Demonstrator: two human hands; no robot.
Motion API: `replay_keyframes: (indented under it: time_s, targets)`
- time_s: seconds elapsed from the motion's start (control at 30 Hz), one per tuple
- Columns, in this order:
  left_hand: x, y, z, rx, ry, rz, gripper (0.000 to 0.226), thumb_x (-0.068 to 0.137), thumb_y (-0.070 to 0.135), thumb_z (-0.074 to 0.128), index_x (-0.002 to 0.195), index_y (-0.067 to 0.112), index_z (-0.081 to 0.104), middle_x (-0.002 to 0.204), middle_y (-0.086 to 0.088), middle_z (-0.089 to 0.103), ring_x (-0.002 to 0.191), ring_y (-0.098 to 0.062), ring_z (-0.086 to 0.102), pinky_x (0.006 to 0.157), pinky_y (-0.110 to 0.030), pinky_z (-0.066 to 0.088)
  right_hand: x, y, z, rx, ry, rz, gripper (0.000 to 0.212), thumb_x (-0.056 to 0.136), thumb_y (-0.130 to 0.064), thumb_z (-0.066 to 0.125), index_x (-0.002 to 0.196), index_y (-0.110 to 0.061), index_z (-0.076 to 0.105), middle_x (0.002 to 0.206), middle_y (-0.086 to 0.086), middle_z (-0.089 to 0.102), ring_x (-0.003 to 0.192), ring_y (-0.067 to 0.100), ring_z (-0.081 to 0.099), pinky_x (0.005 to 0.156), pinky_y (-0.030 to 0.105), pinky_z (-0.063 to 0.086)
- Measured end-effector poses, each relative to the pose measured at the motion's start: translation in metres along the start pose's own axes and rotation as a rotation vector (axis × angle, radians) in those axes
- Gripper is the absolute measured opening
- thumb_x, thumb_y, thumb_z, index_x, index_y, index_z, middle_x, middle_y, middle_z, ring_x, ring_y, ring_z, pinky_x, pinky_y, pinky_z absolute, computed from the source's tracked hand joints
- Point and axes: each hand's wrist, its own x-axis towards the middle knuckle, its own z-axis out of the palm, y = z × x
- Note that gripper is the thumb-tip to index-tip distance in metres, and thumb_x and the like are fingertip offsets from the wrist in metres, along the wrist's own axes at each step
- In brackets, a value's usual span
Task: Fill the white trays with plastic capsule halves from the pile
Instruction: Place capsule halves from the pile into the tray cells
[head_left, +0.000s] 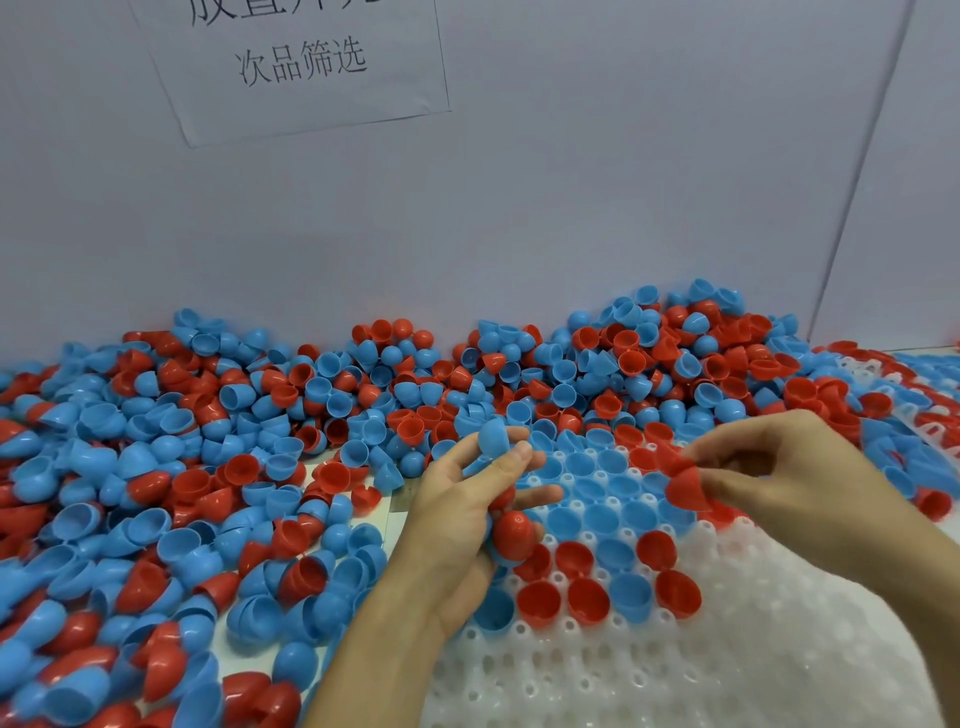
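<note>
White tray (737, 670) holds blue and red halves (587, 603) — left hand (462, 514) clutches several, right hand (779, 467) fingers pinch a red half (685, 491).

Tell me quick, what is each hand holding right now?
Left hand: grip closed around several capsule halves, a blue half on top and a red half below.
Right hand: pinching a red capsule half above the white tray.

Left hand (462, 512) clutching several red and blue capsule halves (511, 535) above the white tray (675, 670). Right hand (779, 467) pinching a red half (685, 488) over partly filled rows. Behind, a big mixed pile (208, 441) against a grey wall (571, 182) with a paper sign (296, 62).
</note>
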Motion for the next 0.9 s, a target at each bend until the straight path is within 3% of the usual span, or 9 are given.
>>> replay_keyframes:
  time_s: [0.23, 0.3, 0.43, 0.53, 0.67, 0.8, 0.9]
  targets:
    - [0.001, -0.001, 0.000, 0.017, 0.027, -0.019, 0.041, 0.072, 0.027, 0.074, 0.111, 0.013, 0.071, 0.101, -0.011, 0.076, 0.079, -0.026, 0.075, 0.062, -0.034, 0.053, -0.003, 0.013, -0.005, -0.297, -0.196, 0.117, 0.024, 0.082, -0.020, 0.080, 0.069, -0.040, 0.075, 0.075, -0.029, 0.070, 0.077, -0.009, 0.066, 0.069, 0.025, 0.058]
    - [0.001, -0.001, 0.000, 0.015, 0.030, -0.019, 0.041, 0.072, 0.027, 0.074, 0.110, 0.013, 0.071, 0.101, -0.011, 0.076, 0.078, -0.025, 0.075, 0.063, -0.034, 0.053, -0.003, 0.017, -0.001, -0.396, -0.270, 0.154, 0.024, 0.081, -0.023, 0.080, 0.066, -0.040, 0.074, 0.072, -0.031, 0.068, 0.075, -0.010, 0.064, 0.067, 0.022, 0.058]
    - [0.001, -0.002, -0.001, 0.021, 0.033, -0.022, 0.041, 0.072, 0.027, 0.074, 0.110, 0.013, 0.071, 0.100, -0.011, 0.076, 0.078, -0.025, 0.075, 0.065, -0.035, 0.052, 0.000, 0.018, 0.012, -0.556, -0.314, 0.201, 0.017, 0.080, -0.021, 0.078, 0.075, -0.037, 0.074, 0.070, -0.015, 0.068, 0.064, 0.005, 0.064, 0.051, 0.014, 0.048]
    - [0.001, -0.002, -0.001, 0.033, 0.034, -0.027, 0.042, 0.071, 0.028, 0.075, 0.110, 0.013, 0.071, 0.098, -0.009, 0.077, 0.078, -0.025, 0.075, 0.063, -0.034, 0.053, 0.002, 0.016, 0.018, -0.563, -0.331, 0.236, 0.021, 0.080, -0.014, 0.077, 0.089, -0.033, 0.078, 0.085, -0.015, 0.069, 0.072, 0.008, 0.066, 0.061, 0.017, 0.056]
    - [0.000, -0.002, 0.003, 0.023, 0.038, -0.034, 0.044, 0.069, 0.028, 0.074, 0.110, 0.013, 0.070, 0.096, -0.008, 0.077, 0.076, -0.024, 0.075, 0.065, -0.033, 0.048, 0.000, 0.016, 0.014, -0.527, -0.353, 0.250, 0.021, 0.081, -0.017, 0.074, 0.093, -0.033, 0.079, 0.083, -0.018, 0.069, 0.071, 0.004, 0.066, 0.057, 0.014, 0.052]
    - [0.000, -0.001, 0.003, 0.034, 0.041, -0.037, 0.046, 0.071, 0.029, 0.073, 0.114, 0.012, 0.070, 0.095, -0.007, 0.076, 0.077, -0.024, 0.075, 0.064, -0.033, 0.048, -0.003, 0.017, 0.005, -0.505, -0.397, 0.237, 0.030, 0.080, -0.019, 0.063, 0.097, -0.040, 0.076, 0.091, -0.023, 0.070, 0.081, 0.001, 0.067, 0.076, 0.020, 0.059]
    - [0.000, -0.001, 0.003, 0.054, 0.034, -0.046, 0.047, 0.073, 0.031, 0.072, 0.116, 0.011, 0.070, 0.090, -0.007, 0.075, 0.077, -0.025, 0.075, 0.057, -0.032, 0.052, -0.001, 0.019, 0.005, -0.450, -0.273, 0.160, 0.029, 0.084, -0.017, 0.059, 0.093, -0.039, 0.076, 0.091, -0.021, 0.071, 0.081, 0.000, 0.068, 0.076, 0.024, 0.060]
